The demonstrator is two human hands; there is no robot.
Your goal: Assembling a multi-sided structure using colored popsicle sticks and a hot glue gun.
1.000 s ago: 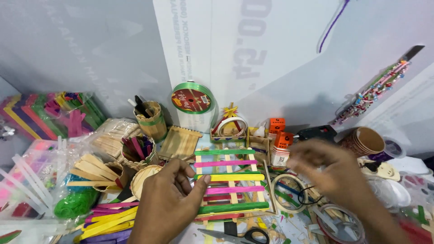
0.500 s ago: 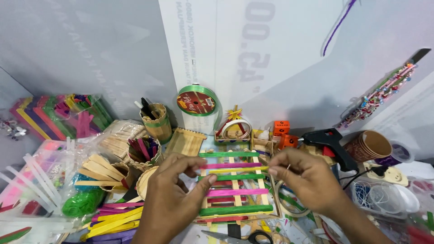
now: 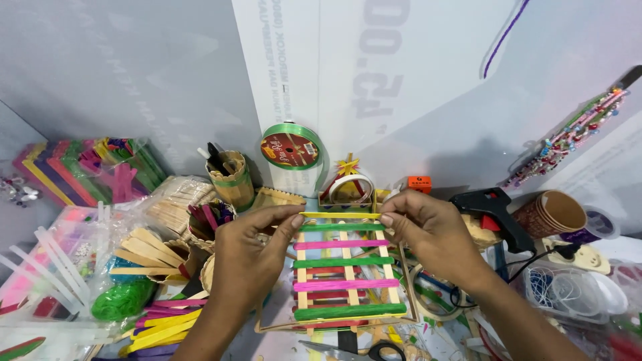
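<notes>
- Yellow craft stick (image 3: 340, 215), flat, thin, pinched at its ends by left hand (image 3: 251, 257) and right hand (image 3: 435, 234).
- Beneath: ladder-like stick frame (image 3: 348, 281), green and pink rungs on plain wooden rails.

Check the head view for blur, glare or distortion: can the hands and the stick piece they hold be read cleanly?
Head view: evenly lit, soft shadows, no strong glare. The left hand and right hand are sharp, pinching the yellow stick atop the coloured stick frame. The frame's edges show wide-angle bending; the clutter at the bottom corners is cropped and softer.
</notes>
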